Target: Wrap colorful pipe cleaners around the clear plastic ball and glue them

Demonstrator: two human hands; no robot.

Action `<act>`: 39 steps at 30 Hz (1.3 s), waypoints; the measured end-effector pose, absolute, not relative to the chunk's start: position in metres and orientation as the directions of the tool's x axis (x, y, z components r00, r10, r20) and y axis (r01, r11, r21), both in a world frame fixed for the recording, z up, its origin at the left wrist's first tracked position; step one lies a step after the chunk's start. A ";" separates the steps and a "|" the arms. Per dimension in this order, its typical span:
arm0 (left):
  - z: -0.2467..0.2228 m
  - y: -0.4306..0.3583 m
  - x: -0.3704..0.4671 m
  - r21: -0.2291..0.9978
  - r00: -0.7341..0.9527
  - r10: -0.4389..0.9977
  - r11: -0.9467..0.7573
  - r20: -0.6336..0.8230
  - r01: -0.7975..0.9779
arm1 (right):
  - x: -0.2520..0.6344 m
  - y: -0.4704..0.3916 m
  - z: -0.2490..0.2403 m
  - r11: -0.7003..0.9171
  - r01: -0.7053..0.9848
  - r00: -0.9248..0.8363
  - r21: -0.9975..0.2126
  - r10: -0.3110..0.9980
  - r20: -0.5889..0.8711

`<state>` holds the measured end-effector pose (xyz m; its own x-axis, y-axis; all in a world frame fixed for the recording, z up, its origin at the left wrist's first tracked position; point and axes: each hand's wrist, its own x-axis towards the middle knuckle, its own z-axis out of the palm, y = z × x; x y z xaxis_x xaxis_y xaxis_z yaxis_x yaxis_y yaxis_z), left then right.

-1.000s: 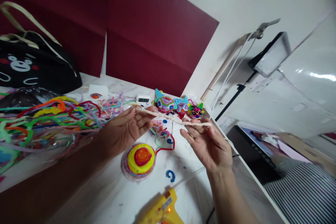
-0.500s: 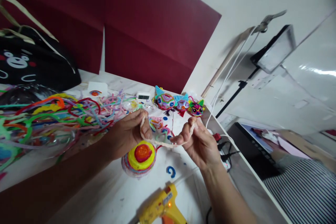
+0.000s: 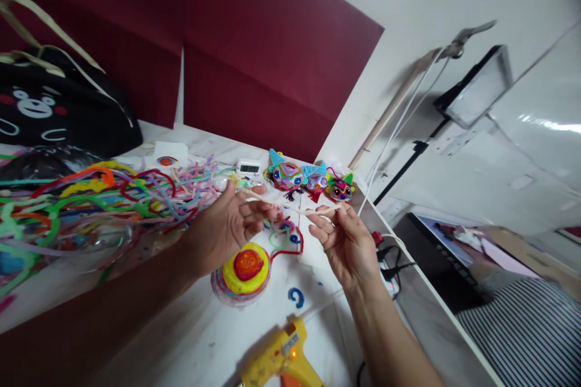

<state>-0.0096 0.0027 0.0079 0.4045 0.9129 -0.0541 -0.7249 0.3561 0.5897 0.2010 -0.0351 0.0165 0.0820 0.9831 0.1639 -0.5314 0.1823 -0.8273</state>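
Observation:
A pale pipe cleaner (image 3: 290, 208) stretches between my two hands above the white table. Its left end is at the thumb and fingers of my left hand (image 3: 229, 224), whose other fingers are loosely curled. My right hand (image 3: 347, 239) pinches the other end between thumb and forefinger. Below my left hand lies a round piece (image 3: 246, 269) coiled in red, yellow and other colours. A small blue curl (image 3: 296, 297) rests to its right, and a red strand (image 3: 288, 252) bends beside it.
A yellow glue gun (image 3: 281, 354) with a lit orange light lies at the front. Pipe cleaners (image 3: 104, 205) are heaped at left, near a black bag (image 3: 63, 106). Colourful animal-faced pieces (image 3: 285, 175) and a small display (image 3: 249, 167) stand behind. Plugs and cables (image 3: 390, 266) are at right.
The pipe cleaner has gone from a sagging curve to nearly straight. My left hand's fingers have spread and turned upward, and my right hand has shifted slightly.

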 end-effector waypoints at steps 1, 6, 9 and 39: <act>0.007 0.002 -0.009 0.581 0.400 0.917 0.333 -0.014 -0.743 | 0.200 -0.035 0.016 0.202 -0.537 0.106 -0.819 0.979 0.172; -0.002 -0.008 -0.002 0.601 0.383 0.905 0.204 0.185 -0.773 | 0.195 -0.035 0.015 0.280 -0.547 0.188 -0.789 0.959 0.210; -0.003 -0.012 -0.001 0.647 0.429 0.879 0.204 0.210 -0.735 | 0.194 -0.034 0.012 0.292 -0.547 0.234 -0.785 0.953 0.192; 0.003 -0.015 0.006 0.740 0.224 0.970 0.082 0.095 -0.667 | 0.174 -0.045 0.004 0.286 -0.430 0.137 -0.856 0.958 0.252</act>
<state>0.0058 -0.0148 0.0026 0.2241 0.9699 0.0950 -0.6674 0.0817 0.7402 0.1744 -0.0447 0.0036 0.1367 0.9581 0.2517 -0.4300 0.2863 -0.8562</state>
